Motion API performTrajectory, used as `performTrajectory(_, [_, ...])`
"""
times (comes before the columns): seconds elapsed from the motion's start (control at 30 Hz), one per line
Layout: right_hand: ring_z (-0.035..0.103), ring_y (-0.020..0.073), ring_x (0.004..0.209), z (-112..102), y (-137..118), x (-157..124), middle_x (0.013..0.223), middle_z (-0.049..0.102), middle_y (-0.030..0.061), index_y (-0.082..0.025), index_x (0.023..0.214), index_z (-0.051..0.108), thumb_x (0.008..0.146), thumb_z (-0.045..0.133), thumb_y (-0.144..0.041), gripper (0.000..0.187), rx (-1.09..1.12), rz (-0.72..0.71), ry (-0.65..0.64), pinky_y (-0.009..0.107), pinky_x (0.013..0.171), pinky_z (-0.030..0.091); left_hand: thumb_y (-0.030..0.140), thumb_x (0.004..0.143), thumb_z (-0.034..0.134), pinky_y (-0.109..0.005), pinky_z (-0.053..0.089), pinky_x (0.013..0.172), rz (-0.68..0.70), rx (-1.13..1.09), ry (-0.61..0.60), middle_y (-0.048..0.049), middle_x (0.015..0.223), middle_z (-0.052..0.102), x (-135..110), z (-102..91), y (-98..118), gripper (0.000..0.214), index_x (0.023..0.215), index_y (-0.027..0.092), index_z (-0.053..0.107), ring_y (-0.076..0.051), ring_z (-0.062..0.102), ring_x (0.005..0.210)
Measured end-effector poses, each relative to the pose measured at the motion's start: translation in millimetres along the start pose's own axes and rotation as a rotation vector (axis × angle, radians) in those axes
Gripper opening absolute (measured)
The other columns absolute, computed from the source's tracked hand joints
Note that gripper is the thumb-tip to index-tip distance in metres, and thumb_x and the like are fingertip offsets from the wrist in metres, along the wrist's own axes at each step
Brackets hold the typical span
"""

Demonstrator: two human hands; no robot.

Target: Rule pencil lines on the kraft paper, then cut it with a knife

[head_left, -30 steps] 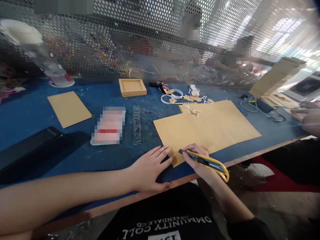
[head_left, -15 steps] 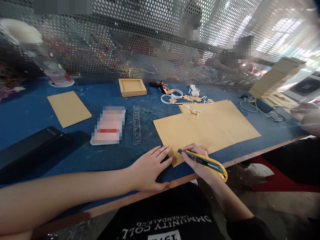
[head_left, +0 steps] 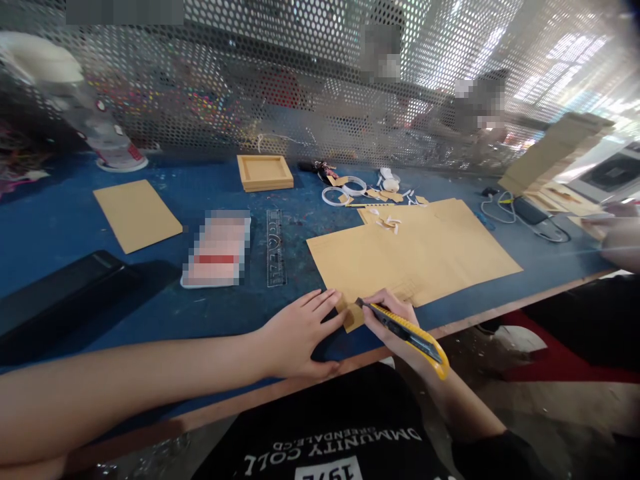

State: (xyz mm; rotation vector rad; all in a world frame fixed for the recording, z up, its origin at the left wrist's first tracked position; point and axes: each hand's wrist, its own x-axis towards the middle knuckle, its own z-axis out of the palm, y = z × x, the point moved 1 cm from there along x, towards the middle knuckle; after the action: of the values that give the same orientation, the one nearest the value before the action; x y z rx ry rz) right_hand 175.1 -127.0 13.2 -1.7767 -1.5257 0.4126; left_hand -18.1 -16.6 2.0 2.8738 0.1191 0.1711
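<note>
A large sheet of tan cardboard (head_left: 415, 250) lies on the blue tabletop, its near corner close to the table's front edge. My left hand (head_left: 300, 333) rests flat with fingers spread, the fingertips pressing on the sheet's left edge near that corner. A yellow and black utility knife (head_left: 410, 333) is gripped in my right hand (head_left: 393, 313), its tip touching the cardboard just right of my left fingers. Small white and tan scraps (head_left: 387, 223) sit on the sheet's far part.
Left of the sheet lie a clear ruler (head_left: 276, 248), a phone (head_left: 217, 250), a smaller tan board (head_left: 139, 215) and a black case (head_left: 60, 300). Farther back are a shallow wooden frame (head_left: 265, 173), white tape rings (head_left: 336, 196) and a bottle (head_left: 117, 150). Another person's hand (head_left: 623, 237) is at right.
The rear end of the utility knife has swung down and slightly left in my right hand, while its tip stays at nearly the same place. My left hand and the cardboard hold still.
</note>
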Motion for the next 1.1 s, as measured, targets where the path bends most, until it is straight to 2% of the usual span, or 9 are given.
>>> performTrajectory(0.2, [0.064, 0.0189, 0.071, 0.2, 3.2, -0.6, 0.081, 0.067, -0.0005, -0.027, 0.087, 0.058, 0.086, 0.057, -0.023, 0.004, -0.019, -0.005, 0.005, 0.031, 0.064, 0.050, 0.059, 0.078, 0.063, -0.048, 0.024, 0.113, -0.017, -0.004, -0.010, -0.0219, 0.149, 0.036, 0.8, -1.7, 1.2, 0.076, 0.136, 0.011, 0.049, -0.037, 0.036, 0.137])
performTrajectory(0.43, [0.063, 0.0159, 0.066, -0.3, 3.9, -2.1, 0.078, 0.065, -0.0020, -0.026, 0.086, 0.058, 0.085, 0.057, -0.021, 0.005, -0.016, -0.006, 0.017, 0.028, 0.063, 0.050, 0.060, 0.078, 0.063, -0.048, 0.025, 0.113, -0.012, 0.004, -0.007, -0.0239, 0.148, 0.036, 0.9, -1.1, 0.4, 0.077, 0.136, 0.011, 0.049, -0.037, 0.036, 0.137])
performTrajectory(0.67, [0.062, 0.0155, 0.065, 0.6, 5.7, -3.6, 0.076, 0.065, -0.0018, -0.025, 0.085, 0.058, 0.084, 0.058, -0.022, 0.004, -0.018, 0.003, 0.026, 0.027, 0.062, 0.049, 0.061, 0.079, 0.062, -0.047, 0.025, 0.113, -0.013, 0.002, 0.007, -0.0214, 0.149, 0.037, 0.5, -0.3, 0.3, 0.076, 0.135, 0.012, 0.049, -0.037, 0.036, 0.136])
performTrajectory(1.1, [0.062, 0.0162, 0.065, -2.0, -0.4, -2.0, 0.076, 0.066, -0.0020, -0.026, 0.083, 0.058, 0.083, 0.058, -0.019, 0.007, 0.011, 0.022, 0.007, 0.028, 0.062, 0.049, 0.062, 0.080, 0.060, -0.047, 0.026, 0.113, -0.009, 0.034, -0.024, -0.0239, 0.149, 0.036, 0.8, -1.9, 0.1, 0.077, 0.137, 0.011, 0.049, -0.037, 0.036, 0.137])
